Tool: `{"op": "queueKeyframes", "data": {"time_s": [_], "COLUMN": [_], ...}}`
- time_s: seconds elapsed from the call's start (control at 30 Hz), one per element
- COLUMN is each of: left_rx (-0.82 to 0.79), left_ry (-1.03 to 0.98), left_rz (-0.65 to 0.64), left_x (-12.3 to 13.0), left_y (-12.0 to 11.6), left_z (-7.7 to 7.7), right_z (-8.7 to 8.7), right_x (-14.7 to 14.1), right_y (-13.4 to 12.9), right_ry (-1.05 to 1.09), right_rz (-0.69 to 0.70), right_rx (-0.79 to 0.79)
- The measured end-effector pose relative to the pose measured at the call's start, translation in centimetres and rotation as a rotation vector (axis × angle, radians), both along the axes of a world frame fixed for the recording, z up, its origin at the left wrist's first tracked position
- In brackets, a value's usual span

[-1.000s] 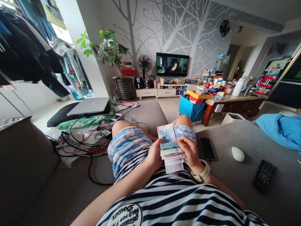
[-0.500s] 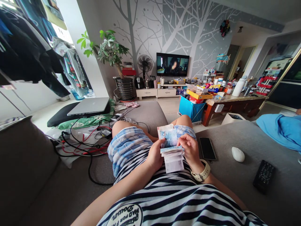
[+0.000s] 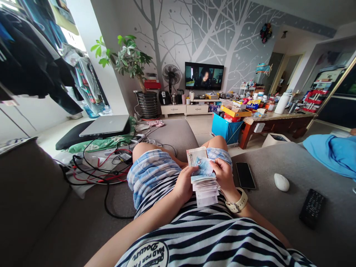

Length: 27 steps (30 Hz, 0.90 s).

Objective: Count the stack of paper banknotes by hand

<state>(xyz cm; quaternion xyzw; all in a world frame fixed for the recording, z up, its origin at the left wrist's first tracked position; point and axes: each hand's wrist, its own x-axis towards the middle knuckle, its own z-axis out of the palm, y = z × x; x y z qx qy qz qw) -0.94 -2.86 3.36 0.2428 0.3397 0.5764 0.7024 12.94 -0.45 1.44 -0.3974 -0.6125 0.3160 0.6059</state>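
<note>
A stack of banknotes is held over my lap, its folded-down notes fanning toward my striped shirt. My left hand grips the stack from the left, thumb laid across the upper notes. At the top stands a blue note marked 10, with a paler note behind it. Thumb and fingers of my right hand pinch the right edge of the blue note. A cream watch is on my right wrist. The fingers behind the stack are hidden.
On the sofa to the right lie a phone, a white mouse and a black remote control. Tangled cables and a laptop are at the left. A cluttered table stands ahead on the right.
My right hand has moved up slightly to the blue note's edge. More of the paler note shows behind it, and the folded-down part of the stack looks thicker.
</note>
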Motion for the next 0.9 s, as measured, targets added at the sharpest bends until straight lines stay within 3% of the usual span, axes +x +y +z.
{"op": "queueKeyframes", "data": {"time_s": [0.13, 0.23, 0.37, 0.9], "left_rx": [-0.097, -0.124, -0.092, -0.024], "left_ry": [-0.107, -0.132, -0.139, -0.131], "left_rz": [-0.032, 0.019, 0.064, -0.021], "left_x": [0.2, 0.3, 0.5, 0.4], "left_y": [0.2, 0.3, 0.6, 0.2], "left_z": [0.2, 0.3, 0.0, 0.4], "right_z": [0.3, 0.5, 0.9, 0.7], "right_x": [-0.1, 0.0, 0.0, 0.0], "right_y": [-0.3, -0.7, -1.4, -1.8], "right_ry": [0.013, 0.026, 0.009, 0.052], "right_rz": [-0.003, 0.007, 0.046, 0.160], "right_rx": [0.026, 0.064, 0.117, 0.129]}}
